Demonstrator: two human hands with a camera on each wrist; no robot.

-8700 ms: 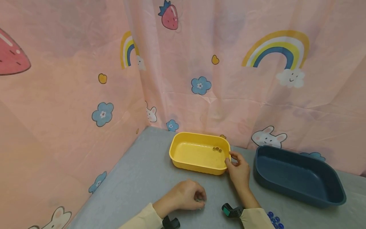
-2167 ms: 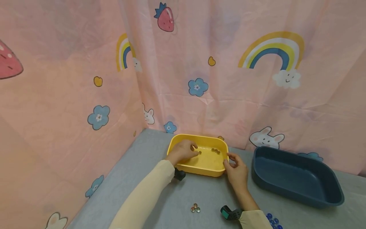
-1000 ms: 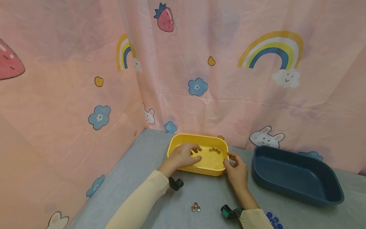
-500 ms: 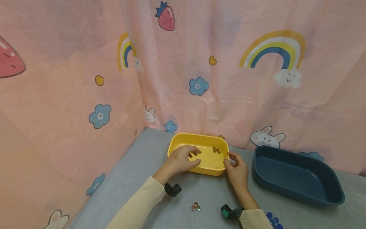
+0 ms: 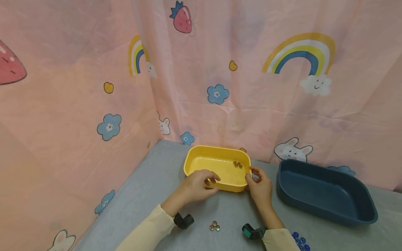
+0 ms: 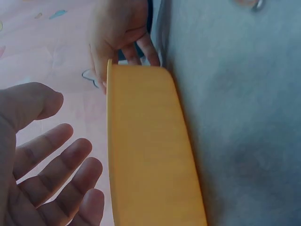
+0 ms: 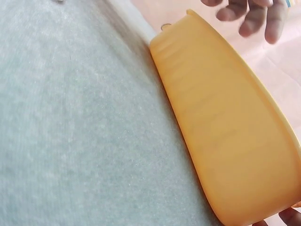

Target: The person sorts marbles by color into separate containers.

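Several small glass marbles [image 5: 237,164] lie bunched near the right end inside a yellow plastic tub [image 5: 216,187]. My left hand [image 5: 198,185] hovers over the tub's front rim, fingers loosely bent and holding nothing; the left wrist view shows the bare palm [image 6: 42,188] beside the tub wall [image 6: 146,141]. At the tub's right end my right hand [image 5: 261,186] grips the rim between thumb and fingers. In the right wrist view only a few of its fingertips show at the bottom edge. Three clear, brownish marbles [image 5: 214,226] sit on the grey cloth in front of the tub.
A larger dark blue tub [image 5: 326,191] stands to the right, with nothing seen inside. Several blue marbles [image 5: 300,241] lie by the right sleeve at the front edge. Pink patterned curtain [image 5: 245,115] hangs behind and to the left of the grey table [image 5: 150,181].
The left hand brought a marble into the tub, let it go, and drew back toward the front. That marble rolled to the others. The right hand stays on the rim.
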